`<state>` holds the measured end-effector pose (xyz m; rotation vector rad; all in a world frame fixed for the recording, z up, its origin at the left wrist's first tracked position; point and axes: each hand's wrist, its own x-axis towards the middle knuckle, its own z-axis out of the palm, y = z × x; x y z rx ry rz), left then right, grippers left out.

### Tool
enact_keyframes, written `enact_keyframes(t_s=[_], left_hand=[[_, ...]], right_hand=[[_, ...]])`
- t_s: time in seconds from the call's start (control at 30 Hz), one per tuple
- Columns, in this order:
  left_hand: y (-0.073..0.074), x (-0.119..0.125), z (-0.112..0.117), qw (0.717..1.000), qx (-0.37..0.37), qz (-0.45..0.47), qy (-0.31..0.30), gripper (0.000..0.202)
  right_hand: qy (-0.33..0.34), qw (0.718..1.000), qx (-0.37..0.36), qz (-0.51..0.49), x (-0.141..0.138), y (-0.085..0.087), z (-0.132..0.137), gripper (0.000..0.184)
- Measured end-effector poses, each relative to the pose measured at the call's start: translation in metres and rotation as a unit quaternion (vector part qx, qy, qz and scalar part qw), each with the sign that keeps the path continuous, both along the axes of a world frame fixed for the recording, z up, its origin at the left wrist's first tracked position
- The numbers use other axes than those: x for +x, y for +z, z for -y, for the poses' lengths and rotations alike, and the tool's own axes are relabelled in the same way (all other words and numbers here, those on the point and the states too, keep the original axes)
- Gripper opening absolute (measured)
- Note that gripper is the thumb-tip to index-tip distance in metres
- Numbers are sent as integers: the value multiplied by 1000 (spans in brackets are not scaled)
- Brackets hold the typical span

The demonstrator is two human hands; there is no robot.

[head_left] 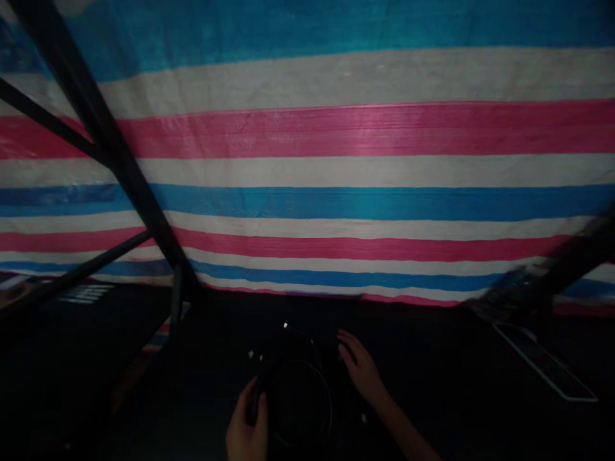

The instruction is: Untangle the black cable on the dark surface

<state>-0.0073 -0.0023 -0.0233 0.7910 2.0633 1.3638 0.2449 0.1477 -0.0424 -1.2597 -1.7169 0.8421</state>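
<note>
The left hand (247,428) pinches the edge of a dark coil of cable (298,390) lying on the black table (432,384). The right hand (361,368) rests on the coil's other side, fingers bent. Behind hangs a striped tarp (336,160); no writing can be read.

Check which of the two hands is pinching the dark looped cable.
The left hand, at the bottom edge: its fingers close around the thin dark looped cable. The right hand lies flat at the coil's far right side.
</note>
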Motion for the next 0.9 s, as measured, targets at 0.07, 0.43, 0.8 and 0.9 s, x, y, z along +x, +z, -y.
enact_keyframes(t_s=[0.07, 0.43, 0.8, 0.9], left_hand=[[1, -1, 1, 1000, 4, 2, 7, 57], [85, 3, -36, 993, 93, 25, -64, 53], [100, 53, -185, 871, 75, 260, -410, 28], [76, 54, -185, 864, 38, 266, -425, 48]], right_hand=[[-4, 1000, 12, -14, -8, 3, -16, 42], [20, 993, 39, -113, -20, 4, -22, 47], [-4, 924, -177, -338, -7, 18, -24, 63], [21, 915, -207, -346, -4, 16, -32, 64]])
